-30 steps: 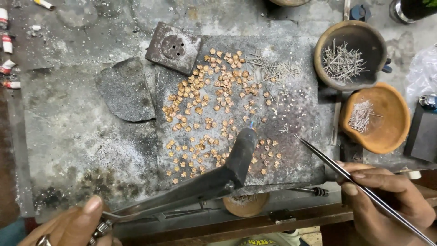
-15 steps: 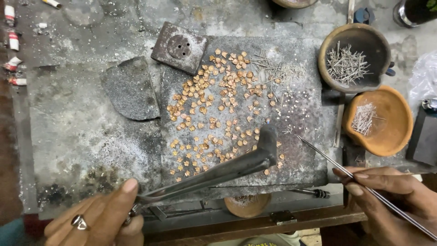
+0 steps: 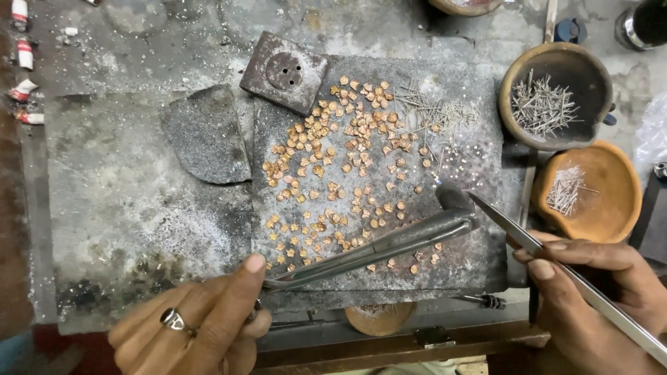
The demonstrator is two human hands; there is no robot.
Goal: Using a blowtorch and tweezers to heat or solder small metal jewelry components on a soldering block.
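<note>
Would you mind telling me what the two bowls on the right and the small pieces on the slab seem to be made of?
Both bowls look like unglazed clay: matt, earthy, one blackened. The pieces look like copper or gold alloy, judging by their orange shine. The slab seems dark, sooty stone or fire-brick.

My long grey metal torch [image 3: 375, 246] lay slanted across the slab; my slim steel tweezers [image 3: 556, 267] angled toward its bent nozzle.

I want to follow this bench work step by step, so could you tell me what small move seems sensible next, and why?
Probably bring the tweezers in the right hand down to one of the small copper pieces by the torch nozzle. The left hand aims that nozzle at the slab, and the tweezer tip hovers just beside it, holding nothing.
</note>
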